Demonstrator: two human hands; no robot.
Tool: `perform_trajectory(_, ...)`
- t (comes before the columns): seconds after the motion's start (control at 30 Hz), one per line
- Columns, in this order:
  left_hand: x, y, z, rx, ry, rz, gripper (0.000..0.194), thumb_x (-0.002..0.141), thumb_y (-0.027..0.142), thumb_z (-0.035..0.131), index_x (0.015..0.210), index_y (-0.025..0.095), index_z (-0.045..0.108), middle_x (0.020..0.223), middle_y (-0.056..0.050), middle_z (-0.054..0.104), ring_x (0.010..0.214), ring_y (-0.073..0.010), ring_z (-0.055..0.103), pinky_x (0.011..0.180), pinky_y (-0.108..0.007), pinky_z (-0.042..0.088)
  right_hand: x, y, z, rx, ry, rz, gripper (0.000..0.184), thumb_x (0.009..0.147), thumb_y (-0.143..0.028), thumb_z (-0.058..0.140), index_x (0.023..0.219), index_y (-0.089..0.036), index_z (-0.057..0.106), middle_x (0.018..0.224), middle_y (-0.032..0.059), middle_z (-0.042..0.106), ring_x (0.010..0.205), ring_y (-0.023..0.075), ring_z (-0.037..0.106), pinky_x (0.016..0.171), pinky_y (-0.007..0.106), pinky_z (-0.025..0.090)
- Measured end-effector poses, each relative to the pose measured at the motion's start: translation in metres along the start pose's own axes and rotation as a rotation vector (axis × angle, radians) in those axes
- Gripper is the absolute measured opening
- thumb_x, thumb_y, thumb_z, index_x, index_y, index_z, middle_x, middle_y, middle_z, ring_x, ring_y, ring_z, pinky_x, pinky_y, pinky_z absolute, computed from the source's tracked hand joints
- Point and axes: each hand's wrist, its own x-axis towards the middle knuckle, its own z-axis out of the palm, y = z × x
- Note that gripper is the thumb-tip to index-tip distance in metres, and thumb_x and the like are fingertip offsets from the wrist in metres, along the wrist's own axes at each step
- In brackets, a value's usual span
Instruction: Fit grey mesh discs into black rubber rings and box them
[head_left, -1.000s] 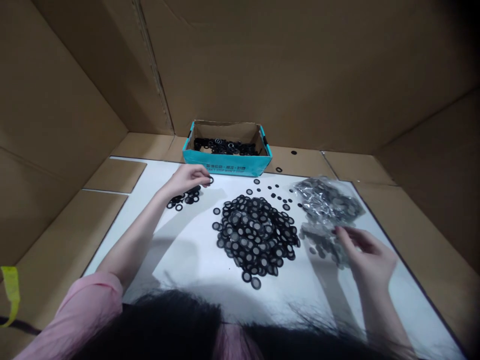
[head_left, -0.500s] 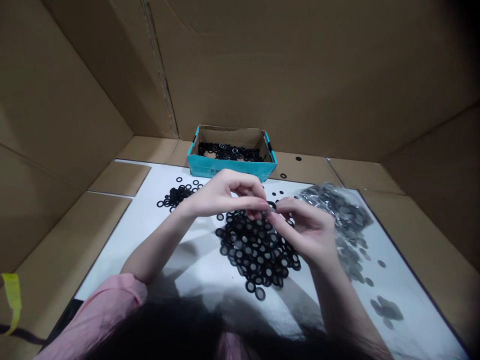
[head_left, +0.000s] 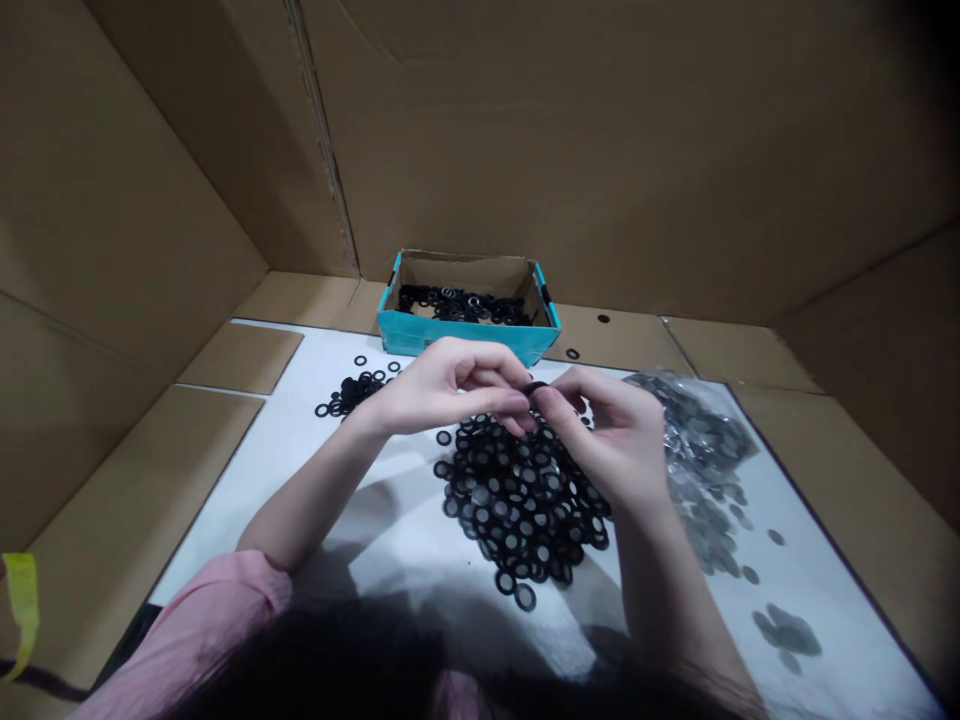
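Observation:
My left hand (head_left: 442, 388) and my right hand (head_left: 611, 435) meet above a big pile of black rings with grey centres (head_left: 521, 500) on a white sheet (head_left: 390, 520). Both hands pinch one small black ring (head_left: 534, 388) between their fingertips. A smaller heap of plain black rings (head_left: 352, 390) lies to the left of my left hand. A clear plastic bag of grey discs (head_left: 697, 450) lies just right of my right hand.
A teal cardboard box (head_left: 469, 335) holding black rings stands at the back of the sheet. Loose grey discs (head_left: 784, 625) lie at the right front. Brown cardboard walls (head_left: 150, 200) enclose the work area. A yellow strip (head_left: 22, 600) hangs at the left edge.
My left hand came from the small ring heap and my right hand from the disc bag. Both now meet over the big pile, pinching one ring.

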Motion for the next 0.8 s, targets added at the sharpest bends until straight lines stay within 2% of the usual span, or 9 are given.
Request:
perform_trajectory(0.17,0.003,-0.003,0.001,0.054,0.077,-0.003,0.016,0.076,0.016,0.075,0.081,0.01,0.061,0.07,-0.003,0.071,0.067,-0.0102,0.07,0.065,-0.016,0.056,-0.001,0.004,0.004,0.035,-0.021,-0.013,0.026,0.087,-0.023,0.057,0.062,-0.019,0.054,0.055,-0.0044,0.052,0.052,0.0076,0.043,0.052,0.023,0.033)
perform_trajectory(0.33,0.006,-0.005,0.001,0.022,0.056,-0.009,0.014,0.082,0.02,0.07,0.081,0.01,0.061,0.068,-0.003,0.069,0.06,-0.0083,0.067,0.058,-0.016,0.055,-0.004,0.011,0.005,0.103,-0.096,-0.076,0.022,0.091,-0.026,0.052,0.07,-0.019,0.055,0.062,-0.0022,0.055,0.057,0.0093,0.049,0.054,0.023,0.039)
perform_trajectory(0.43,0.005,-0.004,0.001,0.079,0.055,0.005,0.012,0.086,0.02,0.065,0.082,0.01,0.06,0.068,-0.002,0.068,0.062,-0.0078,0.066,0.059,-0.015,0.053,-0.004,0.011,0.005,-0.033,-0.05,-0.174,0.014,0.086,-0.023,0.059,0.073,-0.019,0.056,0.062,-0.0025,0.056,0.057,0.0092,0.05,0.055,0.023,0.039)
perform_trajectory(0.5,0.004,-0.003,0.001,0.117,0.052,0.01,0.011,0.087,0.02,0.062,0.082,0.01,0.06,0.07,-0.002,0.068,0.063,-0.0079,0.066,0.061,-0.016,0.053,-0.003,0.011,0.005,-0.087,-0.007,-0.205,0.015,0.085,-0.018,0.061,0.071,-0.019,0.055,0.06,-0.0032,0.054,0.055,0.0084,0.048,0.053,0.023,0.037)
perform_trajectory(0.7,0.003,-0.002,-0.001,0.375,0.109,0.126,0.016,0.085,0.027,0.066,0.084,0.011,0.063,0.075,-0.001,0.063,0.07,-0.0074,0.059,0.063,-0.016,0.046,-0.004,0.012,0.005,0.025,-0.08,-0.159,0.018,0.084,-0.017,0.062,0.068,-0.019,0.053,0.06,-0.0037,0.055,0.055,0.0078,0.049,0.053,0.022,0.038)
perform_trajectory(0.8,0.003,-0.002,-0.003,0.394,0.089,0.143,0.015,0.085,0.026,0.066,0.086,0.011,0.063,0.075,0.0,0.062,0.069,-0.0063,0.057,0.062,-0.015,0.045,-0.003,0.013,0.008,-0.006,-0.069,-0.198,0.018,0.085,-0.017,0.062,0.069,-0.019,0.055,0.059,-0.0035,0.054,0.055,0.0084,0.05,0.054,0.022,0.04)
